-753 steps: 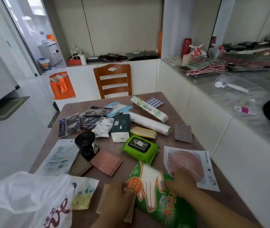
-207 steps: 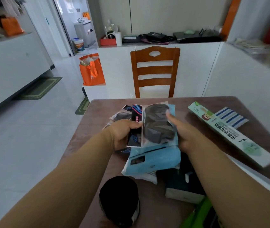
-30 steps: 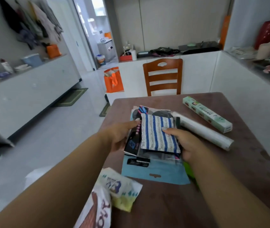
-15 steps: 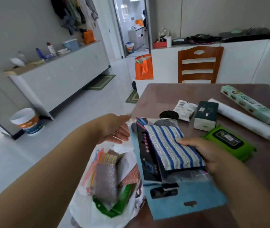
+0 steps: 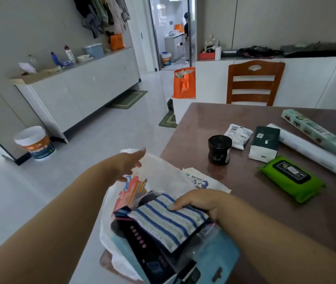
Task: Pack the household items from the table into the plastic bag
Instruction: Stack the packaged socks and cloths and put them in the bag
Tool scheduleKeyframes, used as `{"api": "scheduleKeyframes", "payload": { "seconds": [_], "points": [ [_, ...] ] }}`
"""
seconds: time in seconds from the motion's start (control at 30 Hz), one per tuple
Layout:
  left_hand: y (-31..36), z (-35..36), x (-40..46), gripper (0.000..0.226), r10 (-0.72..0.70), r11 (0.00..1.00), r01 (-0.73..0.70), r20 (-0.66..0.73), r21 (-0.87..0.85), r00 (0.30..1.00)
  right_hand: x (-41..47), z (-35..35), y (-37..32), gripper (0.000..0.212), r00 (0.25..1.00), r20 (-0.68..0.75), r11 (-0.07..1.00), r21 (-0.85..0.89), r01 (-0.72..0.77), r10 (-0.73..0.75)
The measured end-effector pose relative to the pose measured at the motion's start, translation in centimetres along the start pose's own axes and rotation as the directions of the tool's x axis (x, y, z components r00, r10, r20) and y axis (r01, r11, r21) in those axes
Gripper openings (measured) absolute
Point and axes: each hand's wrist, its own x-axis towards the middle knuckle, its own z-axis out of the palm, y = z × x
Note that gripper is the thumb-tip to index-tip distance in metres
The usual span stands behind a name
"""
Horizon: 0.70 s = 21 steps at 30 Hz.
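My right hand (image 5: 200, 201) grips a stack of flat packs (image 5: 163, 249) topped by a blue-and-white striped cloth (image 5: 169, 222), tilted into the mouth of the white plastic bag (image 5: 163, 171) at the table's near left corner. My left hand (image 5: 128, 165) holds the bag's far rim up. Colourful packets (image 5: 131, 191) show inside the bag. On the brown table (image 5: 193, 128) lie a black roll (image 5: 219, 147), a white packet (image 5: 237, 136), a dark green tissue pack (image 5: 264, 143), a white roll (image 5: 310, 148), a long green box (image 5: 316, 134), a green wet-wipes pack (image 5: 292, 178) and a baby-wipes sachet (image 5: 197, 180).
A wooden chair (image 5: 254, 83) stands at the table's far side. An orange bag (image 5: 183, 83) sits on a low white block beyond the table's left corner. On the floor at left stands a bucket (image 5: 35, 143) by a white cabinet. A person (image 5: 186, 35) stands in the far doorway.
My right hand has carried the stack left and down, off the table into the bag's mouth. My left hand has closed on the bag's rim. My view has turned left.
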Motion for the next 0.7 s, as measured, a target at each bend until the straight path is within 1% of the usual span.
{"api": "scheduleKeyframes", "payload": {
  "seconds": [0.1,0.13,0.17,0.2,0.23,0.27,0.33,0.37,0.4,0.47,0.5,0.53,0.57,0.6,0.63,0.67,0.7],
  "points": [
    [-0.1,-0.3,0.1,0.070,-0.007,1.000,0.007,0.028,0.012,1.000,0.9,0.2,0.3,0.025,0.994,0.108,1.000,0.005,-0.012,0.011],
    [-0.2,-0.4,0.1,0.070,-0.008,1.000,0.008,0.039,0.014,0.999,1.1,0.3,0.4,0.024,0.993,0.118,1.000,0.008,-0.014,0.013],
    [-0.2,-0.5,0.2,0.071,-0.007,1.000,0.006,0.049,0.013,0.999,1.1,0.3,0.3,0.020,0.995,0.095,1.000,0.023,-0.012,0.009],
    [-0.3,-0.6,0.2,0.072,-0.006,1.000,0.005,0.060,0.012,0.998,1.0,0.2,0.0,0.012,1.000,0.027,0.999,0.051,0.006,-0.008],
    [-0.3,-0.8,0.2,0.073,-0.009,1.000,0.008,0.072,0.012,0.997,0.9,-0.2,-0.4,0.008,0.997,-0.075,0.994,0.101,0.041,-0.033],
    [-0.3,-0.8,0.3,0.074,-0.013,1.000,0.011,0.086,0.015,0.996,0.9,-1.0,-0.8,0.009,0.979,-0.192,0.982,0.163,0.097,-0.065],
    [-0.3,-1.0,0.4,0.075,-0.026,0.999,0.023,0.106,0.034,0.994,1.2,-2.7,-1.6,0.009,0.912,-0.397,0.939,0.261,0.223,-0.106],
    [-0.3,-1.0,0.5,0.074,-0.031,0.999,0.027,0.113,0.041,0.993,1.4,-3.0,-1.9,0.011,0.883,-0.455,0.926,0.270,0.263,-0.118],
    [-0.2,-1.0,0.6,0.074,-0.029,0.999,0.025,0.116,0.040,0.993,1.8,-2.9,-2.2,0.015,0.871,-0.479,0.928,0.264,0.264,-0.111],
    [-0.1,-1.1,0.9,0.074,-0.013,1.000,0.011,0.123,0.017,0.992,2.7,-1.5,-2.5,0.015,0.893,-0.439,0.962,0.190,0.196,-0.095],
    [-0.1,-1.1,1.1,0.074,-0.006,1.000,0.006,0.127,-0.001,0.992,3.4,-0.8,-2.5,0.015,0.902,-0.422,0.967,0.177,0.185,-0.095],
    [-0.1,-1.1,1.2,0.074,0.000,1.000,0.003,0.129,-0.017,0.992,4.2,-0.2,-2.7,0.017,0.886,-0.451,0.960,0.180,0.213,-0.112],
    [-0.1,-1.1,1.4,0.075,0.002,1.000,0.002,0.129,-0.031,0.992,5.0,0.1,-3.0,0.022,0.843,-0.521,0.943,0.196,0.269,-0.133],
    [-0.1,-1.0,1.6,0.076,0.003,0.999,0.003,0.128,-0.043,0.992,5.8,0.2,-3.3,0.029,0.778,-0.614,0.923,0.211,0.321,-0.130],
    [-0.1,-1.0,1.8,0.077,0.003,0.998,0.004,0.131,-0.058,0.991,6.7,0.2,-3.5,0.037,0.716,-0.687,0.919,0.197,0.343,-0.120],
    [-0.1,-0.9,1.9,0.077,0.006,0.997,0.004,0.137,-0.074,0.991,7.1,0.5,-3.8,0.043,0.682,-0.723,0.941,0.147,0.306,-0.110],
    [-0.2,-0.8,2.1,0.078,0.012,0.996,0.001,0.143,-0.091,0.990,7.2,1.2,-3.9,0.049,0.686,-0.717,0.963,0.081,0.257,-0.123]
  ]
}}
